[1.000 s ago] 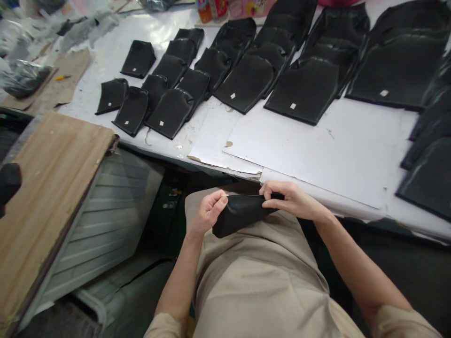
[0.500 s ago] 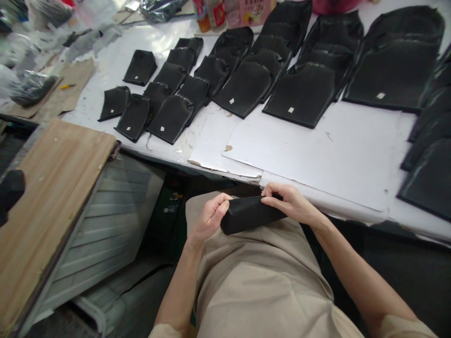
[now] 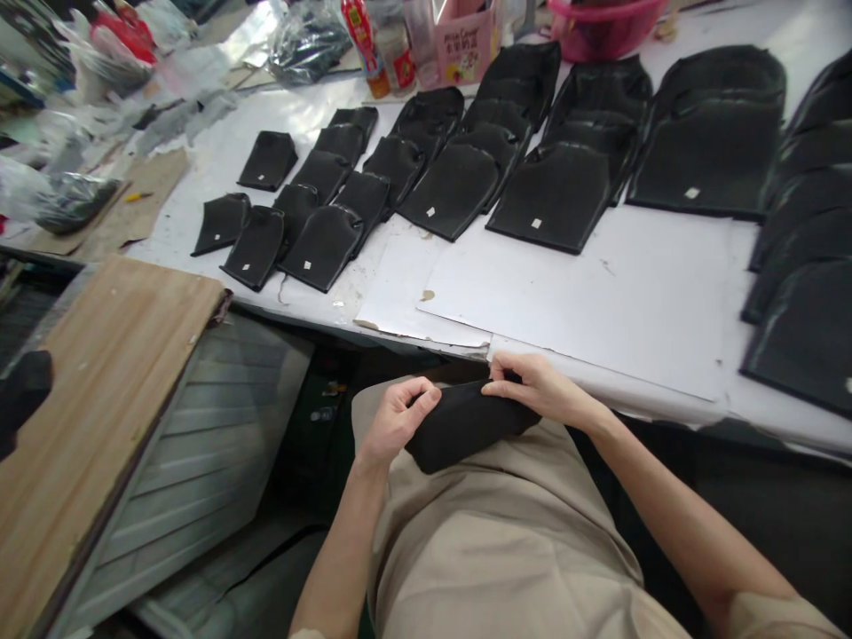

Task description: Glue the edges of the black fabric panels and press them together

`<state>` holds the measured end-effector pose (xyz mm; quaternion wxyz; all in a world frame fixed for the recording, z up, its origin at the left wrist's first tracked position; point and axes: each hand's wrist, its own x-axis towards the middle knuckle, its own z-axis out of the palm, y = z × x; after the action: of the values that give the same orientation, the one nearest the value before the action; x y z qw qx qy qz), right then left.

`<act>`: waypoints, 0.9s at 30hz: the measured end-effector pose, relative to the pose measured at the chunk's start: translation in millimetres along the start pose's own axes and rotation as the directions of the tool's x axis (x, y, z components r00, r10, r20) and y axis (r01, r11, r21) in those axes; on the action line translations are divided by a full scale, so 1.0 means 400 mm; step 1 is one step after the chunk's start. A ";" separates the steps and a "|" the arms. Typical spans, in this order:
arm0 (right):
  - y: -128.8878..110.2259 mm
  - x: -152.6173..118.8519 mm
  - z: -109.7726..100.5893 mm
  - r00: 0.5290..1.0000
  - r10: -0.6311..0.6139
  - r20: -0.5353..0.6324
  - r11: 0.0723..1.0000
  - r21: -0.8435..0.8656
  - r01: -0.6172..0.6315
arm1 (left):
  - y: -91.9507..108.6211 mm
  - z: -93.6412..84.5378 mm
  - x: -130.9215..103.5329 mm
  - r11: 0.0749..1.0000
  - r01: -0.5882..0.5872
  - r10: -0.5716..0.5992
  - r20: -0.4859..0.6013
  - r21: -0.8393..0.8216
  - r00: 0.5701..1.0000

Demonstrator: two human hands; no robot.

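Observation:
A soft black leather-like piece lies across my lap, just in front of the table edge. My left hand is closed at its upper left corner, thumb on top and fingers curled. At the upper edge, my right hand pinches the piece between thumb and fingers. The lower part of the piece droops against the beige cloth over my legs. Both hands hide parts of its top edge.
Rows of overlapping black leather-like pieces, several with small pale stickers, lie on the white-covered table. Bottles, a pink box and a pink basin stand behind. A wooden board is at my left.
The black piece has tilted and shows a broader face, its lower edge hanging further down. My left hand's grip has shifted slightly. The view has tipped up, showing more of the table's back.

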<state>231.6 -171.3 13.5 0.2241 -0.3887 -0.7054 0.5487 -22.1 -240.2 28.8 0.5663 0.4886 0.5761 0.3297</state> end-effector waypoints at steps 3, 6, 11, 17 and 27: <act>0.017 -0.006 -0.017 0.992 0.074 -0.100 0.994 0.090 -0.065 | -0.022 0.000 -0.007 0.983 0.080 -0.083 -0.008 -0.165 0.997; 0.029 -0.014 -0.020 0.971 0.173 -0.167 0.962 0.238 -0.131 | -0.033 -0.003 -0.014 0.959 0.118 -0.126 -0.015 -0.258 0.992; 0.034 -0.034 0.008 0.929 0.252 -0.270 0.881 0.461 -0.105 | -0.041 -0.012 -0.023 0.922 0.139 -0.160 -0.028 -0.362 0.987; 0.045 -0.046 0.052 0.923 0.238 -0.303 0.878 0.472 -0.072 | -0.052 -0.011 -0.031 0.900 0.133 -0.165 -0.042 -0.414 0.985; 0.028 -0.056 0.059 0.929 0.184 -0.323 0.901 0.433 -0.028 | -0.059 -0.003 -0.050 0.881 0.100 -0.159 -0.089 -0.463 0.983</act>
<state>230.8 -202.0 -1.7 0.3959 -0.4621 -0.4954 0.6199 -30.2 -265.8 13.4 0.6489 0.2807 0.5480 0.4471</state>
